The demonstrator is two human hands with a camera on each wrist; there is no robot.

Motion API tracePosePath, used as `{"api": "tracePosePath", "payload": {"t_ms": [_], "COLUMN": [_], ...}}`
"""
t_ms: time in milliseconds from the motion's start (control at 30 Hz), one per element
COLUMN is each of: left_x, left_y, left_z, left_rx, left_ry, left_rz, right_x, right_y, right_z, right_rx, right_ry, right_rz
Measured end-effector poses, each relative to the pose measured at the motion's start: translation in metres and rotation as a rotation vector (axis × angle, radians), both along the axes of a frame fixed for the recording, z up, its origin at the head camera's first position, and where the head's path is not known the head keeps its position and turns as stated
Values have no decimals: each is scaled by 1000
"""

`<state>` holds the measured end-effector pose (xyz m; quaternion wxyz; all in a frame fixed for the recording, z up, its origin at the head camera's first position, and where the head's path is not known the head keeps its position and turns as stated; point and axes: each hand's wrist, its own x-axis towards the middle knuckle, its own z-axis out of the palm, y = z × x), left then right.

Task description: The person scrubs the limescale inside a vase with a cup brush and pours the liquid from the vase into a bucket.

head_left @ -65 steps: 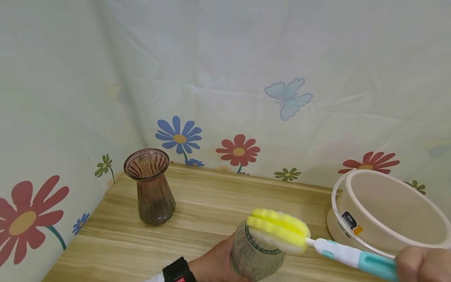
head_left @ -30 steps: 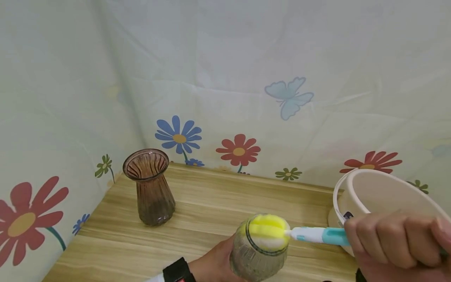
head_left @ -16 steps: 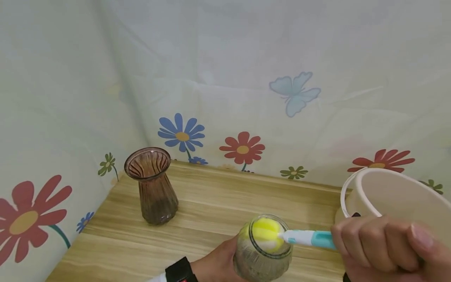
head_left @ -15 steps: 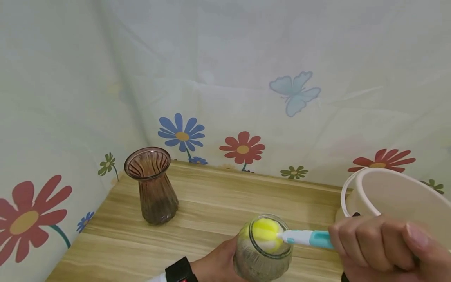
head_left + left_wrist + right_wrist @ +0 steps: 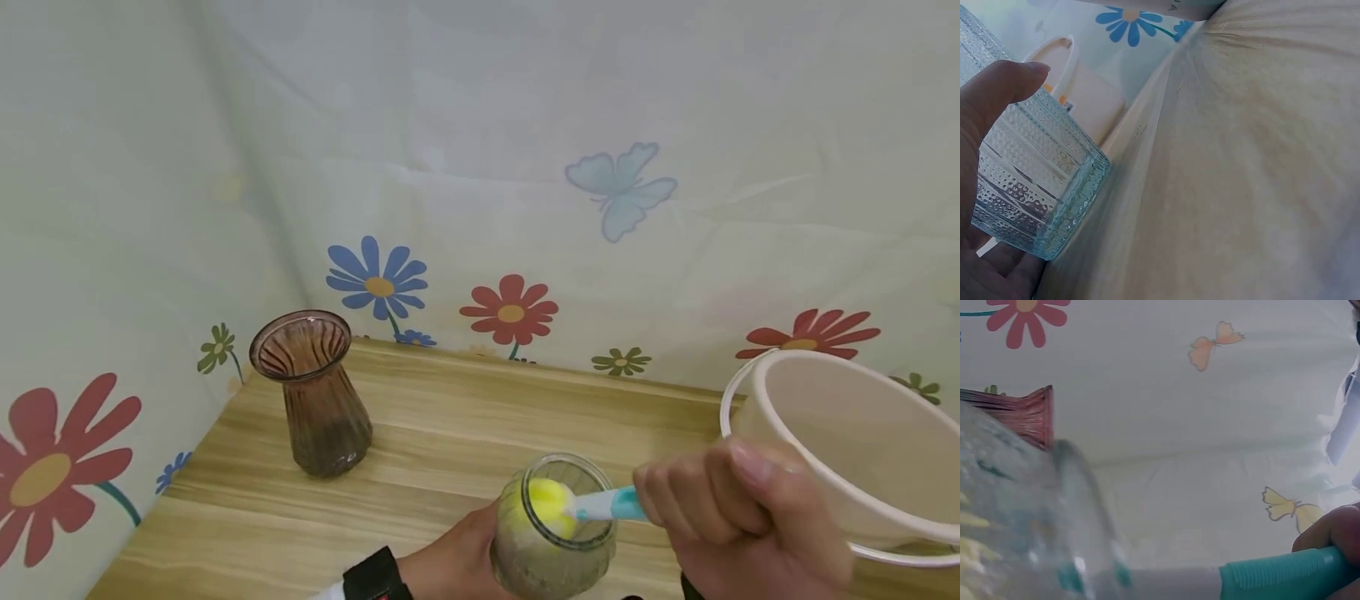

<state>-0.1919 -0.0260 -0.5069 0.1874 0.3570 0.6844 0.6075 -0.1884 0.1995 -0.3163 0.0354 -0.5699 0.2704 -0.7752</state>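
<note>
My left hand (image 5: 465,554) grips a clear ribbed glass vase (image 5: 551,567) by its side; in the left wrist view the thumb lies across the textured glass (image 5: 1035,169), its base close over the table. The vase tilts with its mouth towards the right. My right hand (image 5: 738,517) holds the teal and white handle of a sponge bottle brush (image 5: 626,503), fingers curled round it. The brush's yellow sponge head (image 5: 551,504) is inside the vase, below the rim. In the right wrist view the handle (image 5: 1285,575) runs into the vase mouth.
A brownish-pink fluted glass vase (image 5: 326,417) stands upright at the back left of the wooden table (image 5: 435,417). A cream bucket (image 5: 787,417) with a handle stands on the right, partly behind my right hand. A flower-printed cloth (image 5: 480,125) hangs behind the table.
My right hand has moved left with the bottle brush, whose sponge head went from over the rim to deep inside the vase. My left hand keeps its grip on the vase.
</note>
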Motion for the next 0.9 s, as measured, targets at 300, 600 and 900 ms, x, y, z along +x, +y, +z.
{"api": "tracePosePath", "payload": {"t_ms": [300, 600, 900], "left_x": [-1, -1, 1], "left_y": [3, 6, 4], "left_z": [-5, -2, -3], "left_rx": [53, 48, 84], "left_ry": [-16, 16, -43], "left_rz": [-16, -6, -19], "right_x": [2, -1, -2], "right_y": [-21, -29, -39], "right_z": [-5, -14, -22], "right_rx": [141, 274, 381], "right_ry": [-47, -117, -203], "right_rz": [-90, -120, -210]}}
